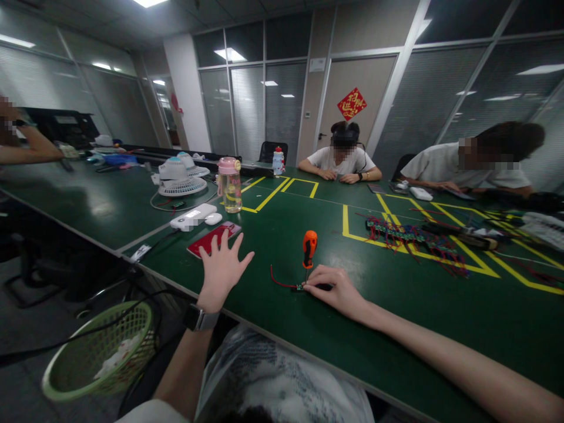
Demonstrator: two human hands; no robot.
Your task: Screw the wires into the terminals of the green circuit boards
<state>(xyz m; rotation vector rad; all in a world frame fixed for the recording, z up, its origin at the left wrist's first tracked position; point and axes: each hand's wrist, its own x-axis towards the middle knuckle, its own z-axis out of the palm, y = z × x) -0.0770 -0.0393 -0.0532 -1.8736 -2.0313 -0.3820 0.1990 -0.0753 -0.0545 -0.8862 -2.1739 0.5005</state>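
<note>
The right hand hides part of the circuit board; I can't make out the tip of the screwdriver; a person is cut off far left, the rightmost head blurred

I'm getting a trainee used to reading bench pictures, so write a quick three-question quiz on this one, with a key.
1. True or false: the orange-and-black screwdriver stands with its handle upward.
2. Which of these is nearest to the left hand of the person wearing the camera?
A) the white fan
B) the flat red item
C) the green basket
3. Fill in the blank: the thin wire curving out from the small circuit board is ____ in colour.

Key: 1 true; 2 B; 3 red.
</note>
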